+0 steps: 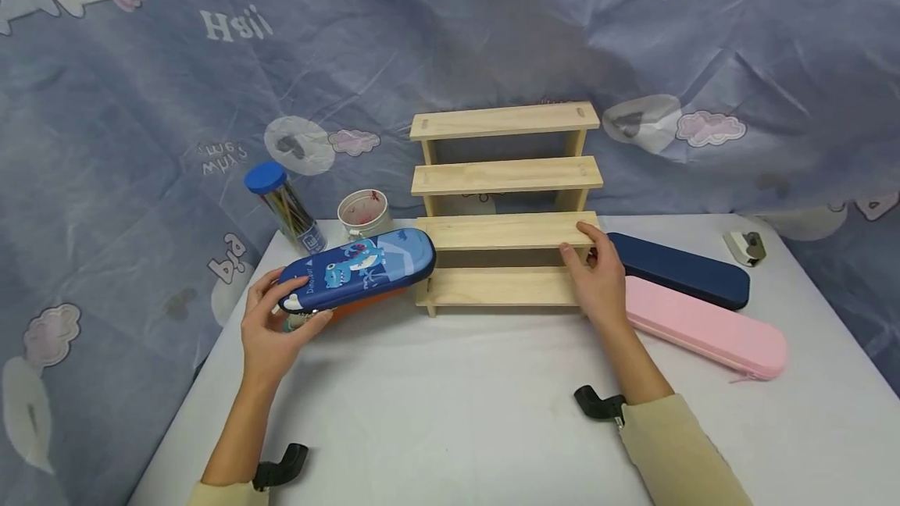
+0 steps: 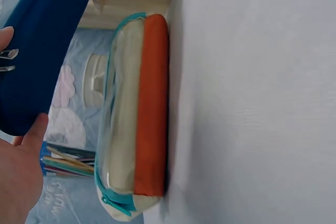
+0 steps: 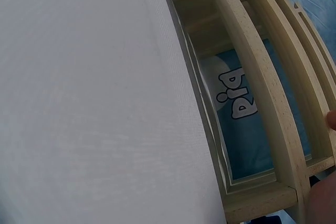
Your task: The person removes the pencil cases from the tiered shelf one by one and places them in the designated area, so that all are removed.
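My left hand [image 1: 291,309] grips the near end of a blue dinosaur pencil case [image 1: 355,265], lifted off the table and tilted toward the wooden stepped shelf [image 1: 502,231]. In the left wrist view the blue case [image 2: 42,51] hangs above an orange and clear pouch [image 2: 139,114] lying on the table, with my palm [image 2: 18,177] at the lower left. My right hand [image 1: 589,254] holds the shelf's right end, thumb on the second step. The right wrist view looks along the shelf slats [image 3: 252,77], with a fingertip [image 3: 331,120] at the edge.
A navy case [image 1: 678,272] and a pink case [image 1: 703,328] lie right of the shelf. A blue-capped tube of pencils [image 1: 284,205] and a white cup [image 1: 364,213] stand at the back left. A small clip-like item [image 1: 745,247] sits far right. A printed cloth hangs behind.
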Available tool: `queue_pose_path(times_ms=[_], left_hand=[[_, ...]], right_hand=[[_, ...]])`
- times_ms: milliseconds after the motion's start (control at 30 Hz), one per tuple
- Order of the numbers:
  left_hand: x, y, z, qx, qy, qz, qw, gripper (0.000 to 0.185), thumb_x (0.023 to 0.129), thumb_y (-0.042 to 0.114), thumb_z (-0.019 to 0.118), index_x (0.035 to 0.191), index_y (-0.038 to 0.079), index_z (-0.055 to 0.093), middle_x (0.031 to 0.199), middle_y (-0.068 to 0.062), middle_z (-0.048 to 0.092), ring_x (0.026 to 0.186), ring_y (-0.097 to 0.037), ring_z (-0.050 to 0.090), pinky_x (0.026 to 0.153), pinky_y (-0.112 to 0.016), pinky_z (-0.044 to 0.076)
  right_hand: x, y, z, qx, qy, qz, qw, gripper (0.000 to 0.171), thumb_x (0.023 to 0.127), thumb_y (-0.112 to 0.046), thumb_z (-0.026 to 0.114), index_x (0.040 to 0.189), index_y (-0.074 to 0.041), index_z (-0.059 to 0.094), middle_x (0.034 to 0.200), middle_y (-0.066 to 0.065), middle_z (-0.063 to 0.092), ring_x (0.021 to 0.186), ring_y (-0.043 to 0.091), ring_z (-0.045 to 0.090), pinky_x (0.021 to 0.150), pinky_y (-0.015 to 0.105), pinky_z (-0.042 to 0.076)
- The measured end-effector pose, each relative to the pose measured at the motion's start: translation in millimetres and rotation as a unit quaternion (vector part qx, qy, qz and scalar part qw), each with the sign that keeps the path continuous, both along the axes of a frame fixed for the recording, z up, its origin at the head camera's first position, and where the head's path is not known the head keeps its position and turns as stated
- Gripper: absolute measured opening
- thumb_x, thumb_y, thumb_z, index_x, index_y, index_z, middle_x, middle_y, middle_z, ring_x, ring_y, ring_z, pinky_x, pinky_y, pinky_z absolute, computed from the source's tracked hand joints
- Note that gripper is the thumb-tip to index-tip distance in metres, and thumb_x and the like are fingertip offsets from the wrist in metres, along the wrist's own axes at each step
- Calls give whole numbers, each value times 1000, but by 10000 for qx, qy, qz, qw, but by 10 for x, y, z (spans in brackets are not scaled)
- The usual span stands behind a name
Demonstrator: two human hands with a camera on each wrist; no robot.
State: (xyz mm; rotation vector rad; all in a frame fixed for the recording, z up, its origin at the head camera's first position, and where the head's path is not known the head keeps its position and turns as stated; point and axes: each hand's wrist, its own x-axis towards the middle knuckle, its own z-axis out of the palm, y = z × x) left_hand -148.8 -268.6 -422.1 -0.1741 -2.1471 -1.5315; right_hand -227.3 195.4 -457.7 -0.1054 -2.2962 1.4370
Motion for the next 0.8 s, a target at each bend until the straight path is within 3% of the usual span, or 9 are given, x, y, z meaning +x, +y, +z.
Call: queue_pose_path(times_ms=[100,267,600,800], left_hand=[[32,-45,-65,36,40,-26,10000,56,70,-3,84,122,6,65,145,-6,35,128,-28,37,91,-19,47],[107,-83,-71,109,88,48,9999,57,70,-4,83,123,6,65,144,-5,36,129,-26,36,92,-19,46],[223,-161,-130,214,-53,144,9997,59,67,-8,84,122,3,65,144,-8,36,130,-27,34,94,-19,44],[314,-202,-197,333,-321,269,9986,59,66,-8,85,120,2,66,144,-9,37,129,-29,37,93,-17,43]], right_hand=[[15,-3,-5,-26,-2,-9,10000,53,91,-47,61,139,-27,50,128,6,51,114,22,48,98,43,41],[-1,-19,21,-20,94,50,9999,53,92,-46,61,139,-25,50,130,6,50,116,21,47,100,42,41],[-16,-3,15,9,44,-50,10000,52,92,-47,60,139,-28,50,127,6,51,110,27,48,94,42,40],[-15,-5,-15,43,-1,-30,10000,52,92,-48,59,139,-28,50,126,5,51,106,25,48,92,42,40]])
